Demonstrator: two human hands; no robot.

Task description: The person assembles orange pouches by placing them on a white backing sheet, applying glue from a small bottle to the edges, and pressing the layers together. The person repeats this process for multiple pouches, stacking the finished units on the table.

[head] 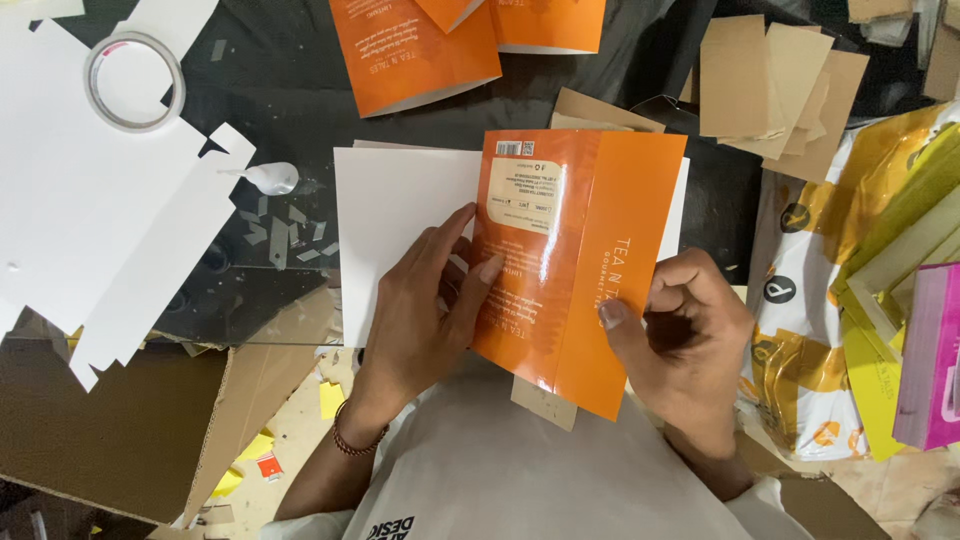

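An orange flat carton sleeve (575, 260) with a pale label patch lies folded over a white card sheet (400, 220) on the glass table. My left hand (425, 310) rests flat across the white sheet, fingertips touching the sleeve's left edge. Curled at the sleeve's right edge, my right hand (685, 335) has its thumb pressed on the orange face. A small brown card piece (545, 403) pokes out under the sleeve's lower end.
A tape roll (134, 80) sits on white die-cut card (90, 220) at left. More orange sleeves (415, 55) lie at the top, brown card pieces (775, 90) at top right, a yellow-white plastic bag (810, 330) and a pink box (930, 360) at right.
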